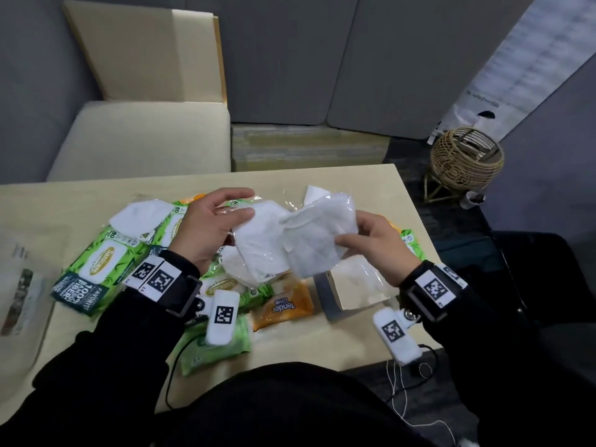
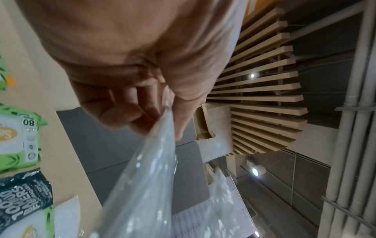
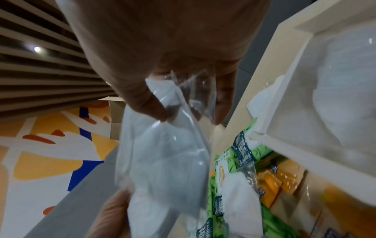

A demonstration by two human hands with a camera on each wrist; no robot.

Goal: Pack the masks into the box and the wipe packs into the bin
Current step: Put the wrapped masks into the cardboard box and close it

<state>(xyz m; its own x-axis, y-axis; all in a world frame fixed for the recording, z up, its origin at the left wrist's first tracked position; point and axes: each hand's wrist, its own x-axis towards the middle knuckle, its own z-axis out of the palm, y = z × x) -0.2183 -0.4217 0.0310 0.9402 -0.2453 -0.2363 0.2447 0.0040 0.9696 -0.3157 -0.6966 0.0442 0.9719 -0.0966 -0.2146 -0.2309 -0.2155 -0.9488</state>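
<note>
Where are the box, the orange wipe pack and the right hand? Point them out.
box (image 1: 325,296), head view, its grey side wall.
orange wipe pack (image 1: 283,306), head view, its printed front.
right hand (image 1: 379,250), head view, its back.

Non-task stuff: light wood table (image 1: 354,185), cream seat cushion (image 1: 145,140) at far left with a beige board (image 1: 145,56) leaning on the grey wall panels (image 1: 290,59) behind it, striped greenish mat (image 1: 306,146) on the floor just past the table's far edge. Wicker ball-shaped basket on a stand (image 1: 464,159) far right, white printed bag (image 1: 477,114) behind it. Wrist views show a slatted wood ceiling (image 2: 262,90), grey pipes (image 2: 350,145), and an orange/blue/white mural (image 3: 50,153).
</note>
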